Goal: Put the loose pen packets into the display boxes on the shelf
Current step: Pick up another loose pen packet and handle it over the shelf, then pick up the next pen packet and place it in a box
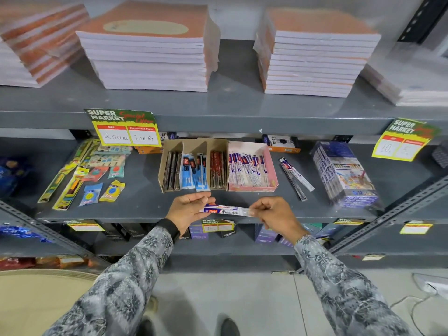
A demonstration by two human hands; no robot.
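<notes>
A white, blue and red pen packet (226,210) is held level at the shelf's front edge, my left hand (188,209) gripping its left end and my right hand (274,215) pinching its right end. Behind it on the grey shelf (145,204) stands a brown divided display box (169,151) with black, blue and red packets. Beside it to the right is a pink display box (271,166) holding several matching white-blue packets. A few loose pen packets (295,179) lie to the right of the pink box.
Yellow and blue stationery packs (82,180) lie spread on the shelf's left. A blue wrapped box (344,173) stands at the right. Notebook stacks (150,49) fill the shelf above, and price tags (126,128) hang from its edge. Slanted metal braces (388,214) flank both sides.
</notes>
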